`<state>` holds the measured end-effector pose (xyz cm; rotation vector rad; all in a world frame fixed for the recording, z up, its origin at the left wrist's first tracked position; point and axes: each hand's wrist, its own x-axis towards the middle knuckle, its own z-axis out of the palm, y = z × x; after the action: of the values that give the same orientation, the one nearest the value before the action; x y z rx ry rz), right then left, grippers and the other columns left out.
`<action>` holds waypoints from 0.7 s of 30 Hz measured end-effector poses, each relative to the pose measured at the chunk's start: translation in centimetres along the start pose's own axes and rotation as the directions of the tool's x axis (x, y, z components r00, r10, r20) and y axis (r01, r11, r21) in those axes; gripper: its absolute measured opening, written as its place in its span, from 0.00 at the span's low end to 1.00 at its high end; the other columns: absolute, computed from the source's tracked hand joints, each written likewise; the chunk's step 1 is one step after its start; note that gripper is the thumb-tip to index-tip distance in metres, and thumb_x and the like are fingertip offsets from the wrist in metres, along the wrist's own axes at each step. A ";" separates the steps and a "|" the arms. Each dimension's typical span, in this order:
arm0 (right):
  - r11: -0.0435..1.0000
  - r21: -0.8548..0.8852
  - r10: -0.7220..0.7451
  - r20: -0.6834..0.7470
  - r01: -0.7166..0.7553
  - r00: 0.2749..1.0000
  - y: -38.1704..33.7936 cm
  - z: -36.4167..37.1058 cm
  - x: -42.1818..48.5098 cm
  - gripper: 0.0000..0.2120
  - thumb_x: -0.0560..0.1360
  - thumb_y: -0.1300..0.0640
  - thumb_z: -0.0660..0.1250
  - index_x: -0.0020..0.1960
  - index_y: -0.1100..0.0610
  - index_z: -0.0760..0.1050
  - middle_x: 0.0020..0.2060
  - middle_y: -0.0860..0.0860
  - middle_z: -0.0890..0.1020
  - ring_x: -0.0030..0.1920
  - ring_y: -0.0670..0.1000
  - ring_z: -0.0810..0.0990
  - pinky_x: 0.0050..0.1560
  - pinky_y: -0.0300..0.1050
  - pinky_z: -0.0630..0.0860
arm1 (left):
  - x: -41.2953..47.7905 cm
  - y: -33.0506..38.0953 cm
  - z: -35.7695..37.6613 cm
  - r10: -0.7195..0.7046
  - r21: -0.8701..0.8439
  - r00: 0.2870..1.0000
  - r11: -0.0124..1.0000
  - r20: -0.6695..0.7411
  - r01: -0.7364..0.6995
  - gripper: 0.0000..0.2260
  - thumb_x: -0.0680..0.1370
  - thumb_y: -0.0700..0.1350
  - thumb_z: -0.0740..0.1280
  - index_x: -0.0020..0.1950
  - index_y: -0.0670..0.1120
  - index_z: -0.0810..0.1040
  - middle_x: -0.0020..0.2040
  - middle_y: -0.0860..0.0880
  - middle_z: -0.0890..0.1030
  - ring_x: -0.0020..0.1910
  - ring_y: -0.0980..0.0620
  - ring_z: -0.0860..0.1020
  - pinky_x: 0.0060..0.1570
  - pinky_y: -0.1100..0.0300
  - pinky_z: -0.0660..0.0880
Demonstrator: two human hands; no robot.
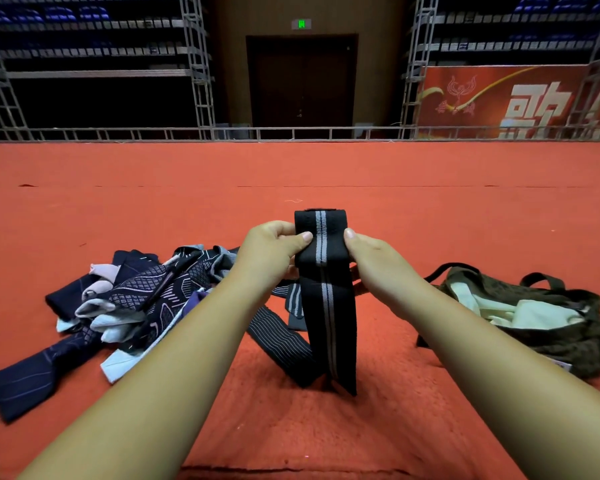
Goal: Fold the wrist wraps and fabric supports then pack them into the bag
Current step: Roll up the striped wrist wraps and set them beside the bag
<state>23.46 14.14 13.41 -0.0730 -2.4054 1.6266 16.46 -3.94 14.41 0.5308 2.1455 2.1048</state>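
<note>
In your head view, your left hand [274, 249] and right hand [376, 263] each pinch one side of the black elastic wrist wrap with grey centre stripes [321, 244], thumbs on its front. Its folded top is raised and its tail hangs down to the red carpet floor [326, 168], midway along the near edge. The heap of navy and pale fabric supports [136, 299] lies toward the left edge. The olive-brown mesh bag [568, 337] lies toward the right edge, with its pale lining showing.

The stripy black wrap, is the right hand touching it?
Touching. The head view shows the right hand pinching the stripy black wrap at its edge, thumb on the front.
</note>
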 end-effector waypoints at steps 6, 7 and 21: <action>0.997 0.006 -0.071 0.108 0.071 0.992 -0.8 -0.1 -0.1 0.12 0.85 0.46 0.66 0.63 0.50 0.81 0.51 0.48 0.89 0.48 0.50 0.89 0.53 0.64 0.86 | -0.3 0.5 -0.1 0.042 -0.074 0.998 0.996 -0.036 -0.045 0.05 0.83 0.41 0.73 0.58 0.44 0.84 0.48 0.46 0.89 0.47 0.48 0.89 0.43 0.56 0.84; 0.997 0.012 -0.079 0.103 0.078 0.992 -0.8 -0.1 -0.1 0.11 0.85 0.47 0.67 0.63 0.51 0.81 0.53 0.50 0.89 0.51 0.52 0.89 0.57 0.67 0.84 | -0.4 0.6 -0.2 0.046 -0.088 0.998 0.995 -0.033 -0.049 0.06 0.83 0.42 0.72 0.59 0.44 0.84 0.48 0.46 0.89 0.47 0.48 0.89 0.43 0.56 0.84; 0.995 0.024 -0.091 -0.101 0.094 0.991 0.4 0.9 0.4 0.11 0.85 0.41 0.62 0.60 0.41 0.81 0.54 0.45 0.89 0.56 0.50 0.88 0.64 0.63 0.81 | -1.1 0.5 -1.0 0.025 -0.013 0.998 1.000 0.063 -0.024 0.08 0.81 0.41 0.75 0.60 0.44 0.84 0.54 0.44 0.88 0.45 0.47 0.88 0.46 0.49 0.86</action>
<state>22.88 13.52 12.78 -0.0367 -2.2755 1.5773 17.30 -5.22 14.75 0.6169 2.1014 2.0831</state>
